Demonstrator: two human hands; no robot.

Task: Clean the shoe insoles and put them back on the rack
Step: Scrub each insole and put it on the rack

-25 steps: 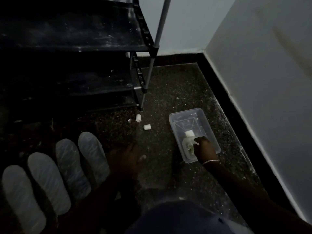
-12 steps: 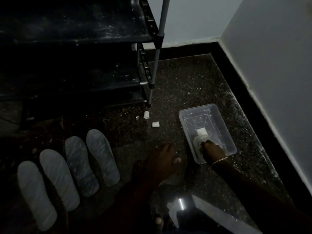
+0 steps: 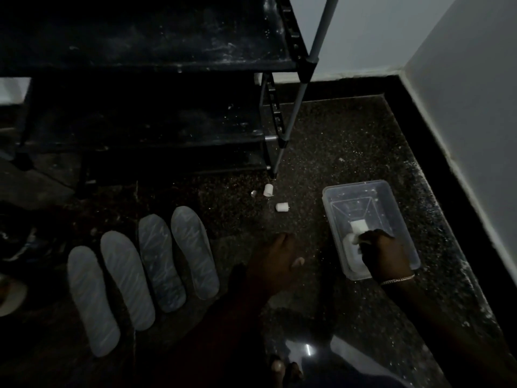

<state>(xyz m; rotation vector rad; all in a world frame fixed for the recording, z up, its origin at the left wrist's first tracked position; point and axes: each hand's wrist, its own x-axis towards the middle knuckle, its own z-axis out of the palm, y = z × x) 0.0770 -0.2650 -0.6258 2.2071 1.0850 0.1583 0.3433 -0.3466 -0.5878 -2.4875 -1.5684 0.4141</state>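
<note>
The black shoe rack (image 3: 145, 57) fills the upper left, its shelves bare as far as the dim light shows, and it stands on a dark speckled floor (image 3: 335, 141) in the corner of the room. To the right, on the floor, sits a clear plastic tub (image 3: 397, 208). Four pale insoles lie side by side on the floor in front of the rack. Their long axes are roughly parallel and run away from the person toward the rack, with the far ends leaning slightly left; which end is the toe I cannot tell. The rightmost insole (image 3: 194, 252) is just beside the left hand (image 3: 275, 261), which rests on the floor; whether its fingers are curled or slack I cannot tell. The right hand (image 3: 386, 253) reaches into the tub, fingers curled round a pale wad (image 3: 351, 249), probably a cloth or sponge, beside a white block (image 3: 359, 226). The insoles therefore lie to the left of the gripped wad, beyond the left hand, so the wad would probably have to travel leftward to reach the nearest one. Two small white caps (image 3: 268, 189) lie near the rack's foot.
</note>
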